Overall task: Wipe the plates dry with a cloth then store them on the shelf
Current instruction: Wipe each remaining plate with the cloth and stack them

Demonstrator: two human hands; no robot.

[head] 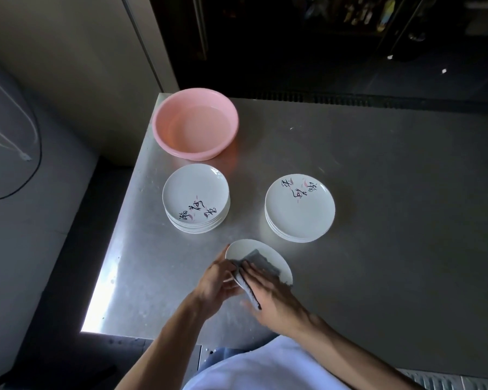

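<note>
Left hand [217, 280] grips tilted plate [278, 261] by its rim above tabletop [378, 249], right hand [273, 299] pinches grey cloth [261, 261] over plate's near edge, left stack [195, 192], right stack [299, 212], pink basin [166, 142] beyond.

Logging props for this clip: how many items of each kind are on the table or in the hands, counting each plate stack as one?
Basin, pink: 1
Plate stacks: 2, the left stack and the right stack
Loose plate, being wiped: 1
Cloth, grey: 1
Total: 5
</note>
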